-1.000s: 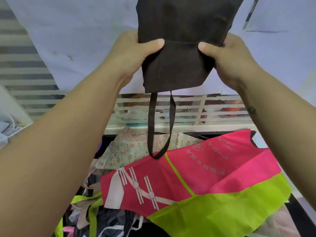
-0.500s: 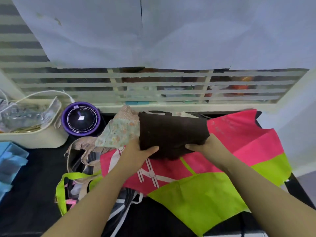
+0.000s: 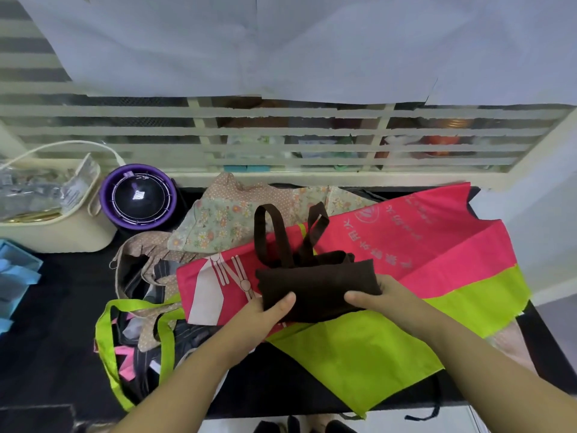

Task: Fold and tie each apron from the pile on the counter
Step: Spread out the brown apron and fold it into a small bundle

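Brown apron (image 3: 318,289), folded into a thick bundle, is gripped between my two hands on top of the pile on the dark counter (image 3: 56,323).
My left hand (image 3: 265,314) pinches its near-left edge, thumb on top and fingers hidden beneath; my right hand (image 3: 377,300) clasps the right end the same way. Two brown straps (image 3: 265,232) loop up from the bundle's far side. The bundle rests on a pink and lime-green apron (image 3: 421,245), with a floral apron (image 3: 224,220) behind. A purple round container (image 3: 139,196) stands beside a cream basket (image 3: 62,235) at far left.
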A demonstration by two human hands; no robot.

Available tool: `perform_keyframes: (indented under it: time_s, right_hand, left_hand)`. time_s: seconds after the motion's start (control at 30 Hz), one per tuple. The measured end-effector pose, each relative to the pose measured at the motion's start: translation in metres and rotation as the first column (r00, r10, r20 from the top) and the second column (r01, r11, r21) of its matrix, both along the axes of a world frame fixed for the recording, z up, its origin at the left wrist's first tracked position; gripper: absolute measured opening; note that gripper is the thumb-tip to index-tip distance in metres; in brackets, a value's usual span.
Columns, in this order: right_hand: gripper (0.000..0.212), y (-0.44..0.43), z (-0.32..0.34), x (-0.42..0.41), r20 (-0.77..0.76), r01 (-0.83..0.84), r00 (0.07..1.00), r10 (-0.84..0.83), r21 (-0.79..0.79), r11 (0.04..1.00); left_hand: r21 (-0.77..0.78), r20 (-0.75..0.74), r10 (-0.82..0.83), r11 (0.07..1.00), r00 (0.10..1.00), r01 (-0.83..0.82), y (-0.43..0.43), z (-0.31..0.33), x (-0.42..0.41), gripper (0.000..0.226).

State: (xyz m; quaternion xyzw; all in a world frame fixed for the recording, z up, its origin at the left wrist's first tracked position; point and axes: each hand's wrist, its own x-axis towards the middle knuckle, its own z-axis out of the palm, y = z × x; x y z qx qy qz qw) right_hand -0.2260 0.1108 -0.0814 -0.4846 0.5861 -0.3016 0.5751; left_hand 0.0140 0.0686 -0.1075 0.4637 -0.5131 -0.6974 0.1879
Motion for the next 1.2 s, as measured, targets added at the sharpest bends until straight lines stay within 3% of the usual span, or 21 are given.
perform_keyframes:
  time_s: [0.07,0.1,0.23,0.33,0.37,0.43,0.5,0.6,0.67,0.77,0.87,0.97,1.07,1.2]
  right_hand:
    - [0.029,-0.001,-0.002,0.002,0.005,0.027,1.000,-0.027,0.001,1.000]
    - [0.026,-0.002,-0.003,0.005,-0.010,0.045,0.999,-0.045,0.002,0.999]
    - [0.013,-0.010,-0.017,0.014,-0.238,0.132,0.960,-0.149,-0.084,0.988]
    - [0.061,-0.020,-0.031,0.017,-0.465,0.116,0.865,-0.191,-0.186,0.976]
    - [0.068,-0.023,-0.039,0.018,-0.505,0.121,0.838,-0.208,-0.198,0.973]
    - [0.052,-0.027,-0.049,0.021,-0.543,0.170,0.795,-0.270,-0.229,0.959]
    - [0.034,-0.030,-0.053,0.026,-0.517,0.253,0.766,-0.382,-0.303,0.919]
    - [0.052,-0.034,-0.049,0.027,-0.453,0.418,0.722,-0.523,-0.316,0.852]
    - [0.061,-0.038,-0.039,0.023,-0.388,0.458,0.781,-0.490,-0.178,0.871]
    - [0.039,-0.041,-0.026,0.017,-0.244,0.355,0.908,-0.340,0.019,0.935]
    - [0.021,-0.041,-0.011,0.016,0.013,0.300,0.953,-0.303,0.101,0.949]
    - [0.017,-0.042,0.011,0.015,0.119,0.266,0.956,-0.267,0.023,0.964]
    - [0.020,-0.046,0.042,0.015,0.109,0.213,0.973,-0.202,-0.101,0.972]
    - [0.017,-0.052,0.089,0.013,0.093,0.157,0.986,-0.136,-0.280,0.947]
  left_hand:
    - [0.044,-0.040,0.060,0.997,0.997,-0.058,-0.001,-0.004,-0.002,0.088]
    - [0.053,-0.038,0.106,0.993,0.994,-0.104,-0.002,-0.007,-0.003,0.088]
    - [-0.052,0.084,0.148,0.988,0.985,-0.144,-0.001,-0.012,-0.004,0.034]
    - [-0.138,0.117,0.299,0.949,0.947,-0.283,-0.004,-0.022,-0.006,0.015]
    - [-0.167,0.145,0.366,0.925,0.919,-0.342,-0.005,-0.025,-0.008,0.015]
    - [-0.198,0.170,0.477,0.874,0.863,-0.444,-0.005,-0.030,-0.013,0.028]
    - [-0.127,0.154,0.514,0.857,0.844,-0.499,-0.006,-0.031,-0.017,0.041]
    - [0.072,0.145,0.476,0.869,0.868,-0.489,-0.013,-0.033,-0.019,0.036]
    - [0.237,0.075,0.447,0.860,0.891,-0.452,-0.017,-0.030,-0.018,0.031]
    - [0.412,-0.017,0.445,0.819,0.895,-0.400,-0.022,-0.024,-0.015,0.043]
    - [0.500,-0.085,0.476,0.780,0.875,-0.376,-0.023,-0.009,-0.011,0.041]
    - [0.507,-0.178,0.425,0.813,0.888,-0.287,-0.023,0.017,-0.006,0.044]
    - [0.469,-0.253,0.345,0.861,0.904,-0.197,-0.031,0.050,0.002,0.041]
    - [0.321,-0.358,0.232,0.940,0.904,-0.114,-0.049,0.093,0.006,0.081]
